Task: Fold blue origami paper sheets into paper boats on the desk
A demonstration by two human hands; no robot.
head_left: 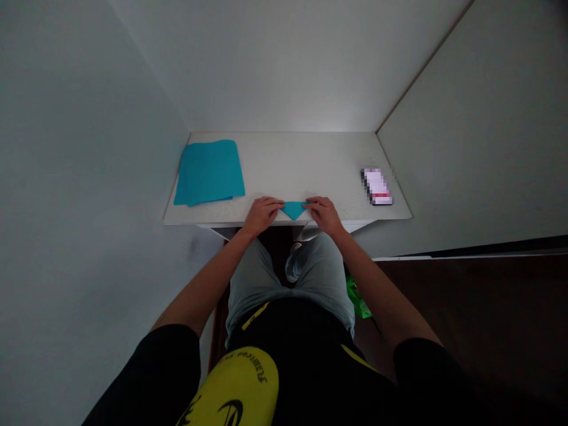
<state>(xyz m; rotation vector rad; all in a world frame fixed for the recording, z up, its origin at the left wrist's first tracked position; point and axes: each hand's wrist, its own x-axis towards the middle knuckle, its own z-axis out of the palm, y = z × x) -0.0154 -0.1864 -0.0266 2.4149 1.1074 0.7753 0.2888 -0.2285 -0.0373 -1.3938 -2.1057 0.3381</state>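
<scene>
A small blue triangle of folded paper [294, 210] lies at the front edge of the white table, its point toward me. My left hand [265, 213] has its fingers pressed together on the triangle's left corner. At the right corner, my right hand [324, 213] pinches the same paper with closed fingers. The fingertips cover both corners. To the left of my left hand rests a stack of larger blue sheets [210, 173], slightly out of line with each other.
The white table [306, 160] is narrow, with walls to its left, back and right. A phone [377, 187] with a lit, blurred-out screen lies near its right end. A bright green bag-like thing [358, 299] is on the dark floor beside my leg.
</scene>
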